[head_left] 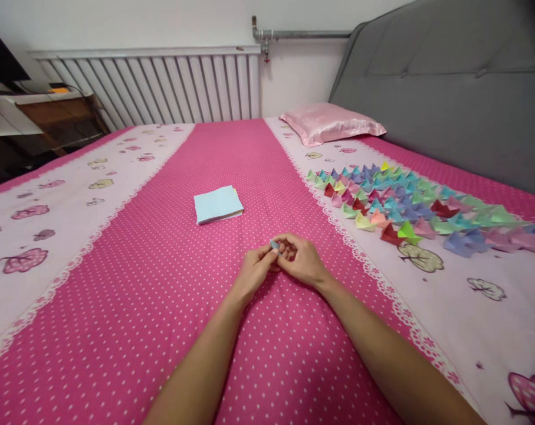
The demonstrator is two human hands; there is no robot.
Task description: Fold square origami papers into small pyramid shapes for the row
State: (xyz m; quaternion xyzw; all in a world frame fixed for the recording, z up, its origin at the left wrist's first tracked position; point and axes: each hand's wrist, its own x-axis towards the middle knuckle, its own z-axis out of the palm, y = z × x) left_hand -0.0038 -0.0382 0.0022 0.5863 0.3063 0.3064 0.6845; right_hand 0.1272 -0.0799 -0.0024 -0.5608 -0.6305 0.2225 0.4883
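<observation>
Both my hands meet over the pink dotted bedspread (179,295), closed on one small folded piece of blue paper (274,244). My left hand (256,268) pinches it from the left between thumb and fingers. From the right, my right hand (303,260) grips it with thumb and forefinger, its other fingers curled beneath. Most of the paper is hidden by my fingers; only a pointed bit shows. Beyond my hands lies a stack of light blue paper sheets (218,202). On the right, several rows of folded paper boats (391,203) in many colours stand on the bedspread.
A pink satin pillow (331,123) lies at the far right, against a grey padded headboard (448,88). Along the back wall runs a white radiator (161,85) with a metal pipe (311,34). At the far left stands a wooden desk (57,118) with a dark screen (2,56).
</observation>
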